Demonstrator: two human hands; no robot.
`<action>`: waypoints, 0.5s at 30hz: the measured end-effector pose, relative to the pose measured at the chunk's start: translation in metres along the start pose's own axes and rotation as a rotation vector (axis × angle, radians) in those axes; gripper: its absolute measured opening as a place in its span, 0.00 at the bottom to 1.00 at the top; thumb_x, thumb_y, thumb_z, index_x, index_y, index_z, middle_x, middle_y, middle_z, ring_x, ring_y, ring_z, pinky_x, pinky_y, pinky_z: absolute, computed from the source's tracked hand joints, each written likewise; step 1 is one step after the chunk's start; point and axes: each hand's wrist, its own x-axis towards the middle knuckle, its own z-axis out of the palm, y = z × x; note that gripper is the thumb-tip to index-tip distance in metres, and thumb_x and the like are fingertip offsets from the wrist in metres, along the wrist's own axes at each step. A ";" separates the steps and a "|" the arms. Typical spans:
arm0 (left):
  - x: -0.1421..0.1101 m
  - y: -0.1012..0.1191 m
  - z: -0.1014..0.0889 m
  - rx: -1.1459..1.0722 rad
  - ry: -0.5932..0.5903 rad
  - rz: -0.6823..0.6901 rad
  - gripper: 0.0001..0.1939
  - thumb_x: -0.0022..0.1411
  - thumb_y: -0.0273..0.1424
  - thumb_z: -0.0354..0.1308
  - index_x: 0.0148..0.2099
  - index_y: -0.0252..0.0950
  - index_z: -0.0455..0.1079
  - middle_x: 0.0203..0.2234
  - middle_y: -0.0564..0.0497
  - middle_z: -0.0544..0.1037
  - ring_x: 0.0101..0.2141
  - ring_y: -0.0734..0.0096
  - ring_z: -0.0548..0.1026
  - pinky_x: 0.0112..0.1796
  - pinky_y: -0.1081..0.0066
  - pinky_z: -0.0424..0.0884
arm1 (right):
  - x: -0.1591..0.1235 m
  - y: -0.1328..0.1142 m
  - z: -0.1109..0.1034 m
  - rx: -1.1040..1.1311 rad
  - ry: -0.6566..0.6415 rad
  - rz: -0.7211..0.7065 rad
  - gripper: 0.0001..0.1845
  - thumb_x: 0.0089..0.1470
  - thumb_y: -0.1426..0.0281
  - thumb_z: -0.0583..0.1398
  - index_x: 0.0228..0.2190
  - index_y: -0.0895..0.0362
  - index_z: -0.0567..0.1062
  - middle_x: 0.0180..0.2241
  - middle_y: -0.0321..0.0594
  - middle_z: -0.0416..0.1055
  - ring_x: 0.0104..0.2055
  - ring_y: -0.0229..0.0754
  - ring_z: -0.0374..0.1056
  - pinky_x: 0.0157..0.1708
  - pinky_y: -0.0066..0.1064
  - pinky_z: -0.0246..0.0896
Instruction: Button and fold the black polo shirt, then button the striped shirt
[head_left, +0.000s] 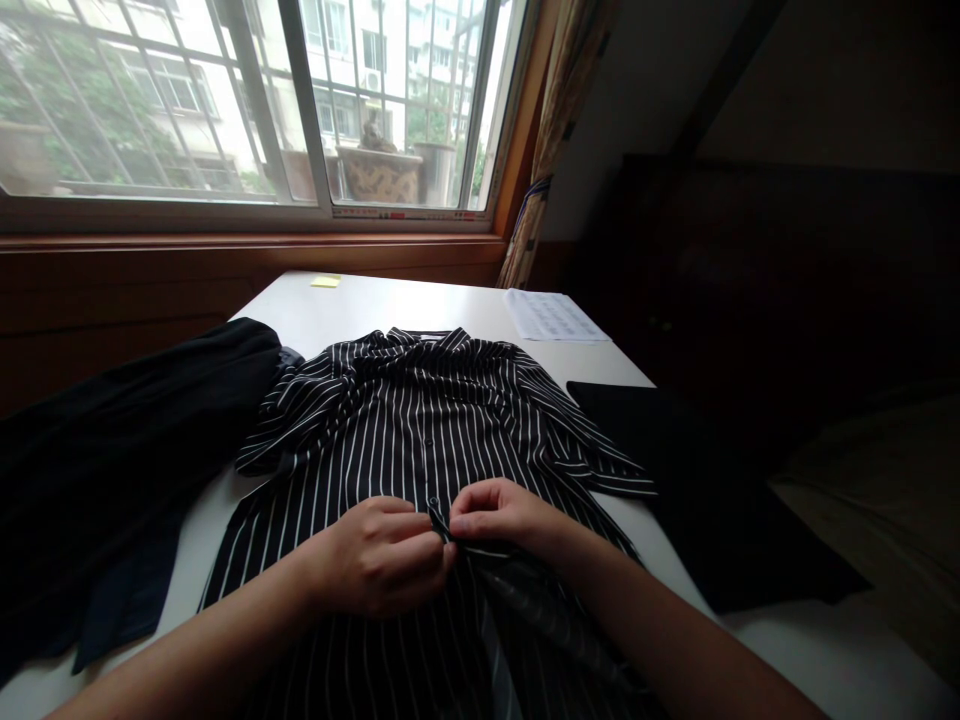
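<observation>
A black shirt with thin white stripes [405, 420] lies face up on a white table [420, 300], collar toward the window. My left hand [379, 560] and my right hand [499, 515] meet at the button placket near the shirt's middle. Both are closed in a pinch on the two front edges of the shirt, fingertips almost touching. Below my hands the front is parted and the inside of the cloth shows.
A heap of dark clothing [112, 470] covers the table's left side. A flat black cloth [697, 480] lies at the right edge. A printed sheet of paper [551, 315] and a yellow sticky note [325, 281] lie at the far end, under the window [247, 100].
</observation>
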 end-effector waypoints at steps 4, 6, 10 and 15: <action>0.000 0.000 0.001 0.000 0.022 -0.013 0.14 0.67 0.22 0.52 0.28 0.37 0.59 0.18 0.59 0.61 0.18 0.77 0.57 0.21 0.66 0.53 | 0.002 0.002 -0.003 -0.008 -0.041 -0.022 0.17 0.50 0.58 0.69 0.32 0.60 0.80 0.30 0.36 0.74 0.31 0.33 0.67 0.36 0.26 0.60; -0.001 0.000 0.002 0.002 0.023 -0.008 0.13 0.66 0.22 0.53 0.28 0.37 0.59 0.18 0.59 0.61 0.19 0.77 0.57 0.21 0.66 0.52 | 0.002 0.002 -0.004 0.006 -0.064 -0.021 0.17 0.51 0.58 0.69 0.33 0.60 0.80 0.31 0.38 0.74 0.34 0.35 0.68 0.39 0.27 0.61; -0.001 -0.001 0.001 0.007 0.010 -0.025 0.13 0.67 0.22 0.53 0.28 0.37 0.59 0.18 0.59 0.60 0.19 0.77 0.57 0.22 0.67 0.52 | -0.002 -0.001 -0.008 0.025 -0.120 -0.020 0.16 0.51 0.61 0.69 0.36 0.60 0.80 0.35 0.39 0.75 0.38 0.36 0.69 0.43 0.28 0.61; -0.001 -0.002 0.000 0.004 0.012 -0.036 0.13 0.67 0.23 0.52 0.29 0.37 0.59 0.18 0.59 0.61 0.19 0.77 0.57 0.22 0.68 0.53 | -0.008 0.000 -0.009 0.128 -0.179 -0.028 0.17 0.47 0.68 0.72 0.39 0.59 0.76 0.35 0.35 0.72 0.35 0.33 0.67 0.37 0.25 0.61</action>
